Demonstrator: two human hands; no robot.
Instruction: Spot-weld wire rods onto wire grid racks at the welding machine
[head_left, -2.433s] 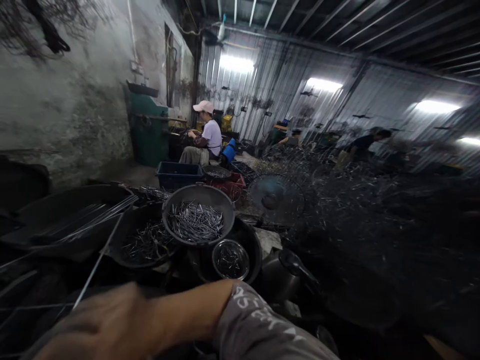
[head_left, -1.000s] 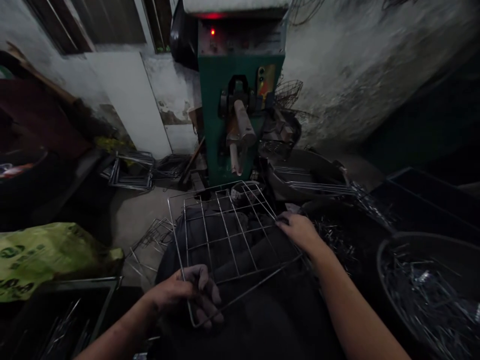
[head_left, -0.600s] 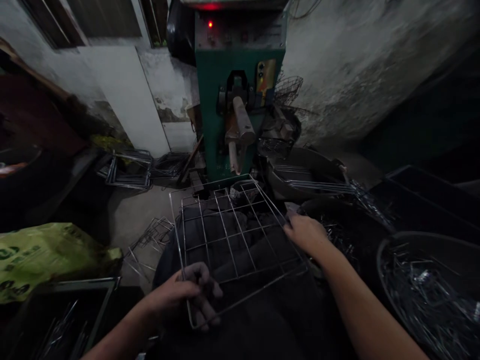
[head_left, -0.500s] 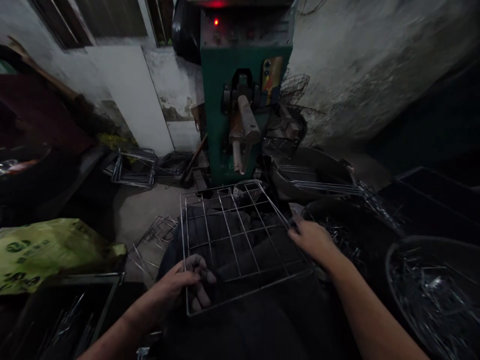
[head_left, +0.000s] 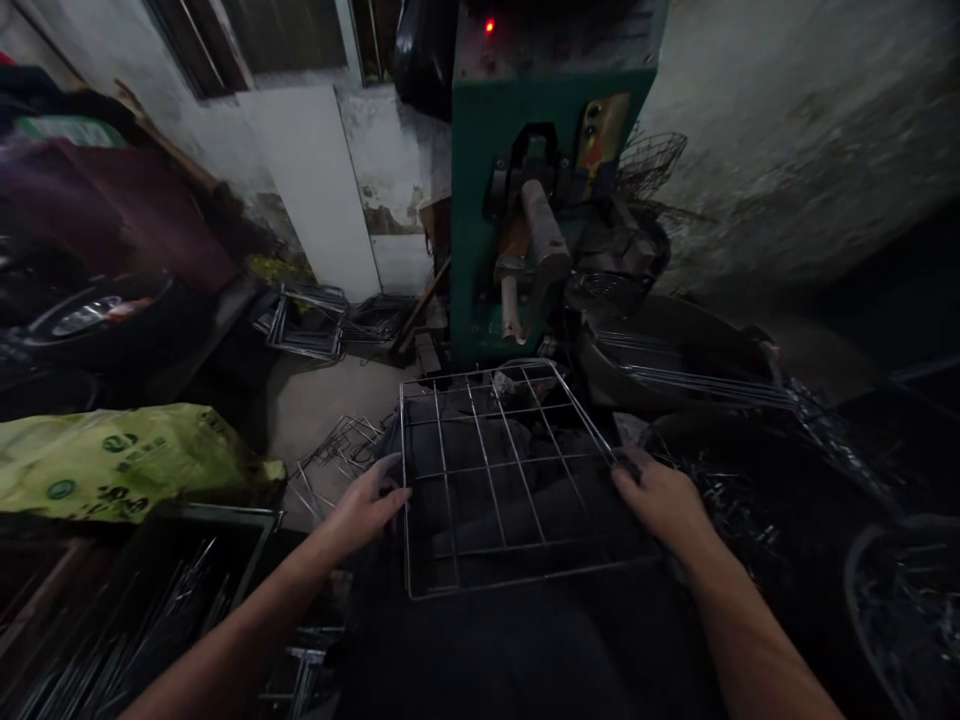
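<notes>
A rectangular wire rack (head_left: 486, 466) with a grid of thin metal rods lies tilted over my dark-clothed lap. At its left side rod, my left hand (head_left: 369, 507) closes its thumb and fingers around the wire. My right hand (head_left: 664, 503) pinches the rack's right side rod, with the thumb on the near side and some fingers hidden. Just beyond the rack's far edge stands a green machine (head_left: 472, 220) with a lit red lamp and a protruding metal arm (head_left: 546, 235).
A yellow-green bag (head_left: 172, 455) and a crate (head_left: 225, 513) of metal rods are on the left. Wire frames (head_left: 307, 340) lie on the floor by the wall. Tubs with metal pieces stand right, long rods (head_left: 705, 387) resting across one. A phone (head_left: 604, 140) is on the machine.
The view has swung left, so the machine and rack appear further right. My left hand has shifted up the rack's left side, and its fingers no longer reach inside the grid.
</notes>
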